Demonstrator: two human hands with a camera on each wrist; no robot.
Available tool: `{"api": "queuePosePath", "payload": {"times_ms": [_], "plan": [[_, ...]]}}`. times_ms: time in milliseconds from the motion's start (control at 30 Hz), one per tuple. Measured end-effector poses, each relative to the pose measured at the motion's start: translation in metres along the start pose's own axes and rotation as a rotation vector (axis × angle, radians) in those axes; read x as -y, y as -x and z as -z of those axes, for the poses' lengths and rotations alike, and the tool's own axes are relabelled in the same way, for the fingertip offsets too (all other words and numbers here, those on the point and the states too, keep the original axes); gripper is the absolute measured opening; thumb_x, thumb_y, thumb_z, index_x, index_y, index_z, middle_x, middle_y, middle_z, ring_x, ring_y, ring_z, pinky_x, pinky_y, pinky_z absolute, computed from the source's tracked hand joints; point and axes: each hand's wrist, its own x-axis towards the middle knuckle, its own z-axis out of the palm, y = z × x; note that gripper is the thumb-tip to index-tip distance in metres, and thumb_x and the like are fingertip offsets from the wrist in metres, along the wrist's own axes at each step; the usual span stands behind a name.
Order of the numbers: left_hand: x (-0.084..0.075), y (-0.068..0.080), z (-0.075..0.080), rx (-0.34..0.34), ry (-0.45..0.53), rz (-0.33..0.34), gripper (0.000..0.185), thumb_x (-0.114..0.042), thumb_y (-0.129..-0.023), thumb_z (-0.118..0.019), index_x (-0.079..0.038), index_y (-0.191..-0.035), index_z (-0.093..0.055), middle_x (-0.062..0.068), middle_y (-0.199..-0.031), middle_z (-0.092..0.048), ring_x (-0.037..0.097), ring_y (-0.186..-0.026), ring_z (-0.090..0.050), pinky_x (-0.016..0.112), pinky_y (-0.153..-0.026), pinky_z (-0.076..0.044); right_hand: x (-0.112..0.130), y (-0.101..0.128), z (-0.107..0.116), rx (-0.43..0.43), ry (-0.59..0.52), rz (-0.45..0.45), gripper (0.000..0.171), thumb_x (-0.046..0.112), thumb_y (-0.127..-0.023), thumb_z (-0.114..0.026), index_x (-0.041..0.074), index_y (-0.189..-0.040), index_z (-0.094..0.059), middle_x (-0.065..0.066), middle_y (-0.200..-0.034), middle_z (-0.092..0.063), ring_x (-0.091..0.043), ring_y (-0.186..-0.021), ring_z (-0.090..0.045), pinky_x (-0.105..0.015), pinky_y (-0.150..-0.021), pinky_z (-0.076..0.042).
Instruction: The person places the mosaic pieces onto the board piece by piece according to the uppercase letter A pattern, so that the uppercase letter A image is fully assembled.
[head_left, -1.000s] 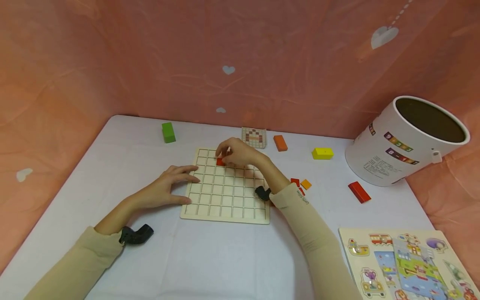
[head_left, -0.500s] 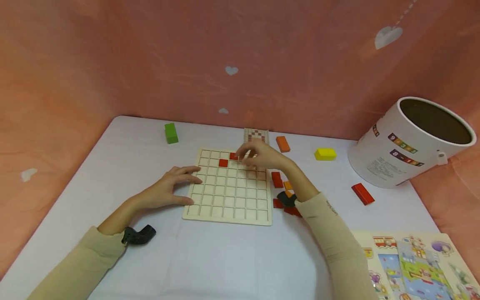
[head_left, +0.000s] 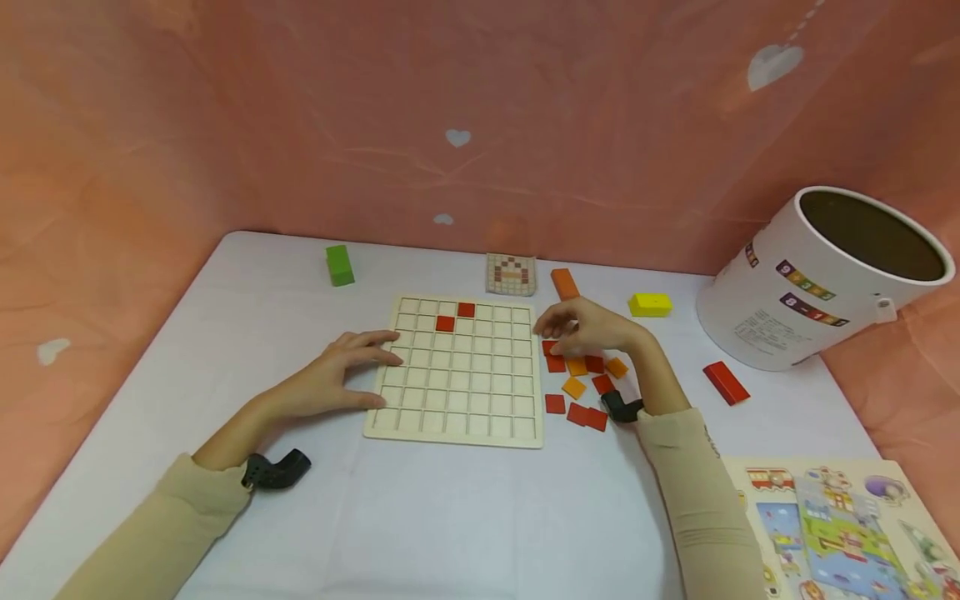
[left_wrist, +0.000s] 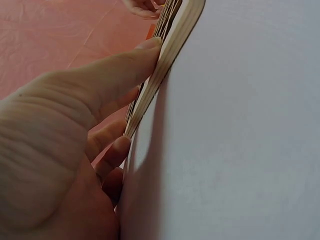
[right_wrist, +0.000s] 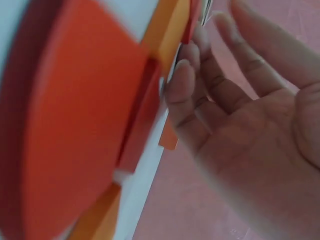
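Right of the board (head_left: 459, 383), red tiles (head_left: 555, 404), likely light and stiff, are best lifted by edges; the left grip (head_left: 330, 379) is spread, the right grip (head_left: 591, 326) loosely parted.

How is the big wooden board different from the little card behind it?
The wooden board is bigger than the card. The board holds two red tiles; the card shows a reddish pattern. The left hand touches the board; neither hand touches the card. Both have square grids.
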Motion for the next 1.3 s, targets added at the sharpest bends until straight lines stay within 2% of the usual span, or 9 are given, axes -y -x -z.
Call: {"api": "queuePosePath", "payload": {"times_ms": [200, 667, 967, 1167, 1300], "plan": [[-0.0023, -0.0001, 0.0004, -0.004, 0.000, 0.003, 0.051, -0.031, -0.081, -0.084, -0.016, -0.126, -0.067, 0.008, -0.156, -0.038, 0.032, -0.137, -0.030, 0.063, -0.105, -0.025, -0.0037, -0.0043, -0.0046, 0.005, 0.052, 0.007, 0.024, -0.007, -0.083, -0.069, 0.001, -0.105, -0.068, -0.010, -0.101, -0.064, -0.027, -0.093, -0.054, -0.035, -0.081, -0.048], [-0.0003, 0.0032, -0.0005, -0.007, 0.008, -0.007, 0.050, -0.032, -0.081, -0.083, -0.017, -0.126, -0.067, 0.007, -0.156, -0.038, 0.031, -0.135, -0.031, 0.061, -0.104, -0.026, 0.0003, -0.0023, -0.0106, 0.005, 0.051, 0.024, 0.018, -0.009, -0.084, -0.070, -0.003, -0.100, -0.066, -0.011, -0.091, -0.061, -0.025, -0.083, -0.052, -0.032, -0.076, -0.047], [-0.0022, 0.0010, 0.0005, -0.014, 0.004, -0.021, 0.049, -0.029, -0.082, -0.083, -0.016, -0.126, -0.066, 0.008, -0.155, -0.038, 0.032, -0.137, -0.031, 0.062, -0.105, -0.024, -0.0017, -0.0023, -0.0076, 0.004, 0.039, 0.067, 0.014, -0.008, -0.084, -0.072, -0.001, -0.088, -0.061, -0.009, -0.085, -0.059, -0.024, -0.080, -0.054, -0.030, -0.073, -0.048], [-0.0032, 0.0032, 0.0006, -0.010, 0.009, -0.013, 0.049, -0.029, -0.083, -0.083, -0.015, -0.127, -0.066, 0.009, -0.156, -0.037, 0.033, -0.137, -0.030, 0.062, -0.104, -0.025, -0.0008, -0.0013, -0.0083, -0.008, 0.030, 0.082, 0.014, -0.008, -0.084, -0.072, -0.002, -0.094, -0.064, -0.011, -0.088, -0.061, -0.025, -0.080, -0.053, -0.031, -0.074, -0.047], [-0.0046, 0.0024, -0.0003, -0.006, 0.012, -0.018, 0.049, -0.029, -0.083, -0.082, -0.015, -0.127, -0.066, 0.009, -0.155, -0.037, 0.033, -0.136, -0.031, 0.062, -0.103, -0.025, -0.0005, -0.0005, -0.0083, -0.023, 0.016, 0.067, 0.014, -0.004, -0.085, -0.073, 0.000, -0.097, -0.066, -0.010, -0.085, -0.060, -0.024, -0.075, -0.052, -0.030, -0.068, -0.046]]}}
